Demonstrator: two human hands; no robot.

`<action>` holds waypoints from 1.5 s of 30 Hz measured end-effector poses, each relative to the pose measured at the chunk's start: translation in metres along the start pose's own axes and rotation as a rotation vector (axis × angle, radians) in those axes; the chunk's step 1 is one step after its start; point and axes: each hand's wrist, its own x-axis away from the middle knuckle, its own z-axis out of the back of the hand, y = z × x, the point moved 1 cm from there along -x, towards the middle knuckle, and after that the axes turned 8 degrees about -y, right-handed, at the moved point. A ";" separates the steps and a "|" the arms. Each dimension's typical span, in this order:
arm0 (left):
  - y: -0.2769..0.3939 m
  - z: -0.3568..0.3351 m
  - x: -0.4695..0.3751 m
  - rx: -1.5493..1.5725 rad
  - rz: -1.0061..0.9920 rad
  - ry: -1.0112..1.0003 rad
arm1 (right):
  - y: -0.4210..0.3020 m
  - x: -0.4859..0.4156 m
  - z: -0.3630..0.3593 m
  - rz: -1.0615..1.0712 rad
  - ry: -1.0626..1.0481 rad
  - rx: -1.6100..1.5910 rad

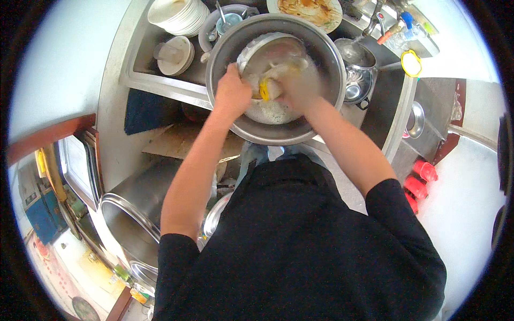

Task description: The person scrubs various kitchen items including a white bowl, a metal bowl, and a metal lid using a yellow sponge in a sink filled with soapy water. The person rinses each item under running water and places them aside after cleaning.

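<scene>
A large round stainless steel basin [277, 138] rests over the sink and holds foamy water. My left hand [235, 90] is closed on the rim of a metal bowl [257, 50] that lies tilted in the basin. My right hand [299, 90] is blurred by motion inside that bowl, next to a yellow and whitish object [266, 89]; whether the fingers hold it cannot be told. Foam [273, 112] floats at the near side of the bowl.
Stacked white plates [180, 18] and small dishes [174, 56] stand left. A food-stained plate [307, 12] lies behind the basin. At right, a faucet [371, 20] runs into a metal pot [353, 52]. Large steel pots [132, 224] stand low at left.
</scene>
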 end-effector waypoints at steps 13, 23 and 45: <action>0.029 0.040 -0.045 -0.610 -0.453 0.104 | -0.056 -0.064 0.099 0.455 0.427 0.194; -0.007 -0.026 -0.024 0.250 -0.044 0.405 | -0.038 -0.050 0.021 -0.315 0.420 -1.537; -0.009 -0.023 -0.015 0.842 0.131 -0.064 | -0.034 -0.021 0.035 -0.168 0.276 -1.671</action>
